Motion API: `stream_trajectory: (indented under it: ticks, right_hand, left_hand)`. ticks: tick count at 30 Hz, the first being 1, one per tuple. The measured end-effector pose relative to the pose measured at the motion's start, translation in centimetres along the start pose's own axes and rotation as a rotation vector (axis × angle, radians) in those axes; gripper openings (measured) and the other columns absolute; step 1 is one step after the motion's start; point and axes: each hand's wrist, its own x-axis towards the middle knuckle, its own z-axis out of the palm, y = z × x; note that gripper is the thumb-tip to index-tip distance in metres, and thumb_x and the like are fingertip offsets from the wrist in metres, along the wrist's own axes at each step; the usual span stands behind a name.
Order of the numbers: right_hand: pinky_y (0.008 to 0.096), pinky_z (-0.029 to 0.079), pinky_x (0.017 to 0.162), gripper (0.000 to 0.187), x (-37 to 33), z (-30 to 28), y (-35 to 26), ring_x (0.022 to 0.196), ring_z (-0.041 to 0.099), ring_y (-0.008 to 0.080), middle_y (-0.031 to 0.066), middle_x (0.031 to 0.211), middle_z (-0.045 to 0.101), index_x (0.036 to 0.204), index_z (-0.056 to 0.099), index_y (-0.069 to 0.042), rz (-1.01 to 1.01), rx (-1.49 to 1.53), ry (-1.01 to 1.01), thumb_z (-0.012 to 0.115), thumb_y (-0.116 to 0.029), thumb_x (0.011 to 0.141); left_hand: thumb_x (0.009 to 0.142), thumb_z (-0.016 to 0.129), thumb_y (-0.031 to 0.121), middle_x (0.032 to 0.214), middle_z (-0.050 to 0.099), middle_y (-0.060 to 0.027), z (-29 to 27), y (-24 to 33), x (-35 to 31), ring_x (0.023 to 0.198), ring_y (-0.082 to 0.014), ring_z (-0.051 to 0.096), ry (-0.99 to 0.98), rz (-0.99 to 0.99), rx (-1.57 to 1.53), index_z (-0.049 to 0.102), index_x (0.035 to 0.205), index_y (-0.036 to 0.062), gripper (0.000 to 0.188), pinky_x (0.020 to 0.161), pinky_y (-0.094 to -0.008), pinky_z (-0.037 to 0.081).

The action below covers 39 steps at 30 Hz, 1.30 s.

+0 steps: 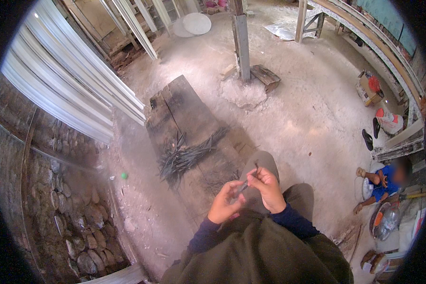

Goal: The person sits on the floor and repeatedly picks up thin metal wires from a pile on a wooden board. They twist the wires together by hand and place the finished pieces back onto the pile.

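Observation:
Between my two hands is a thin, dark, slightly twisted strip [243,188], its upper end sticking out past my right fingertips. My right hand [268,191] pinches it between thumb and fingers above my lap. Lower on the strip, my left hand [226,202] is closed on it with the fingertips, partly covering it. Beyond my hands, a loose bundle of similar dark strips [189,157] lies across a worn wooden bench [173,111]. What the strips are made of cannot be told.
To the left, long white corrugated sheets [71,75] lean above a stone wall [87,236]. A small green ball [124,175] lies on the floor. A post [241,47] stands ahead. At right are black slippers [367,139], a cardboard box [369,90], and a seated person in blue [388,182].

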Motion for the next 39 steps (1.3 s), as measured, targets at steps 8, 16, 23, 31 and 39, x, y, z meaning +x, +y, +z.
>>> stream_trajectory:
  ticks: [8,16,23,31,39]
  right_hand:
    - [0.0285,0.040,0.077,0.017,-1.2,-0.4,-2.1,0.080,0.055,0.0155,0.0060,0.085,0.058,0.093,0.055,0.000,-0.017,0.188,-0.255,0.056,-0.011,0.080]
    - [0.0251,0.043,0.061,0.023,-0.8,-1.3,-1.8,0.068,0.056,0.0135,0.0066,0.072,0.059,0.097,0.056,-0.001,-0.247,-0.518,-0.328,0.058,0.000,0.074]
    - [0.0280,0.039,0.053,0.013,0.9,-2.2,-0.4,0.059,0.050,0.0139,0.0054,0.068,0.050,0.084,0.056,-0.005,-0.307,-0.993,0.173,0.058,-0.001,0.071]
    - [0.0315,0.038,0.082,0.014,1.7,-3.1,-0.9,0.099,0.044,0.0252,0.0082,0.105,0.047,0.080,0.063,-0.009,-0.670,-1.049,0.179,0.063,-0.006,0.066]
    - [0.0311,0.032,0.090,0.017,-0.7,0.7,-1.2,0.106,0.042,0.0225,0.0113,0.113,0.044,0.091,0.062,-0.005,-0.158,-0.551,-0.749,0.059,-0.016,0.078]
  left_hand:
    - [0.075,0.051,0.001,0.076,0.052,-0.0015,-2.4,-5.7,2.9,0.067,-0.0107,0.054,0.393,0.000,-0.410,0.049,0.091,0.0052,0.016,0.056,-0.0264,0.049]
    - [0.078,0.056,0.007,0.081,0.055,-0.0036,-3.7,-4.6,2.9,0.068,-0.0109,0.053,0.396,-0.041,-0.234,0.055,0.086,0.0030,0.009,0.055,-0.0249,0.048]
    - [0.080,0.056,0.009,0.091,0.045,-0.0041,-2.0,-1.4,-0.7,0.079,-0.0111,0.049,-0.355,0.166,-0.048,0.057,0.086,0.0009,0.011,0.067,-0.0237,0.043]
    - [0.067,0.067,0.004,0.087,0.048,-0.0039,-4.6,-3.3,-0.4,0.083,-0.0136,0.047,0.032,0.405,0.282,0.056,0.082,0.0025,0.018,0.071,-0.0241,0.039]
    - [0.070,0.061,0.000,0.069,0.055,-0.0012,-5.9,-3.6,3.7,0.050,-0.0058,0.044,0.738,0.278,-0.296,0.056,0.075,0.0025,0.008,0.044,-0.0184,0.033]
